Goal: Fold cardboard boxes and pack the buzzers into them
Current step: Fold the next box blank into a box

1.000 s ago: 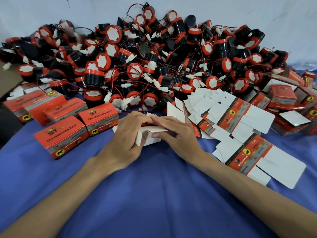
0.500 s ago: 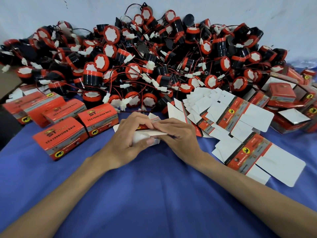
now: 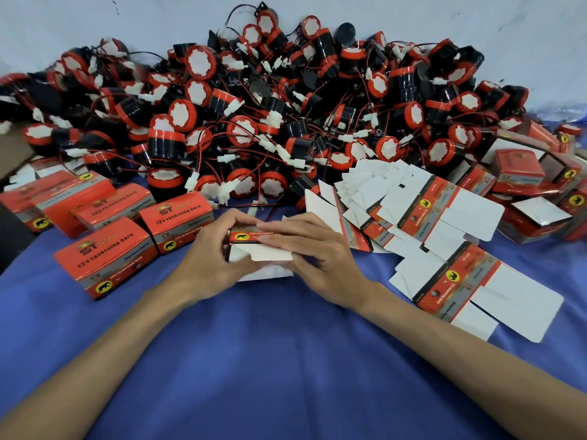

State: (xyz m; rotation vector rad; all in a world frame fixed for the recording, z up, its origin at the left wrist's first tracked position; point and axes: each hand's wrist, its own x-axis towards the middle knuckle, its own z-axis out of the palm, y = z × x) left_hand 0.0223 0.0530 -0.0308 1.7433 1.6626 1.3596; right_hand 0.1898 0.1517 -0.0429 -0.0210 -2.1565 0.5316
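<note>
Just nearer than the buzzer pile, your left hand and right hand pinch one half-folded cardboard box, its inside hidden.

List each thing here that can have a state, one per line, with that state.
half-folded box, partly formed, white flap open
left hand, grips the box's left end
right hand, holds the box, fingers across its top
flat box blanks, unfolded, fanned out
finished boxes, closed, at left
buzzers, loose, heaped, unpacked
</note>
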